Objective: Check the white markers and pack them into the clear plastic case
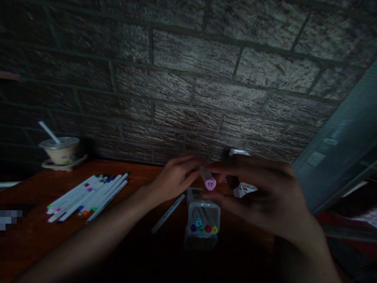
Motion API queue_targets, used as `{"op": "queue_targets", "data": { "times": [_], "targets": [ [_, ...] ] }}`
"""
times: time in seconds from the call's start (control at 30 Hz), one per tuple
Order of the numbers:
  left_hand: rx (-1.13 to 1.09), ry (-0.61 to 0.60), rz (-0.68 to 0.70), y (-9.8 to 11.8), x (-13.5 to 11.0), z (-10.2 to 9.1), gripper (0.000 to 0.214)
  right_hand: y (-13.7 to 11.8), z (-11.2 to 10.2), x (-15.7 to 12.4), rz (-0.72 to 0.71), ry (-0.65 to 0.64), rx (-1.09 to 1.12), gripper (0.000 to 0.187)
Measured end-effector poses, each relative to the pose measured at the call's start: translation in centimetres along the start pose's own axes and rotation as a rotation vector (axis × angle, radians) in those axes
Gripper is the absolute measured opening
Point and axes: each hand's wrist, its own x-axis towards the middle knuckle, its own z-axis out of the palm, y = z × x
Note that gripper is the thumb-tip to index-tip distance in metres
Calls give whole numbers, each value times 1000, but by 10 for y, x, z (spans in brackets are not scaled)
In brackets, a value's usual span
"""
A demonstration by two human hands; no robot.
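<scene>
Between my hands is a marker, its pink end with the number 17 turned toward me. My left hand is closed, fingers at the marker's far end. My right hand curls around it from the other side, with fingertips against the barrel and the thumb below the pink end. Just beneath stands a clear plastic case, lying with its opening toward me. Several markers with coloured ends lie inside it. A single white marker lies on the table left of the case.
A pile of white markers lies on the wooden table to the left. Behind it, a lidded drink cup with a straw stands on a saucer. A white-and-orange packet sits behind my right hand. A brick wall closes off the back.
</scene>
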Motion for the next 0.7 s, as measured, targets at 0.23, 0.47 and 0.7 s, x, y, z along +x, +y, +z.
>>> {"op": "queue_targets", "data": {
  "times": [0.23, 0.47, 0.7],
  "targets": [
    [49, -54, -55, -1, -2, 1, 24, -4, -1, 2, -25, -3, 35, 25],
    [46, -76, -84, -2, -3, 1, 25, -2, 0, 3, -27, -4, 12, 22],
    [45, -75, -82, -3, -3, 1, 24, -3, -1, 1, -21, -24, 20, 23]
  ]
}}
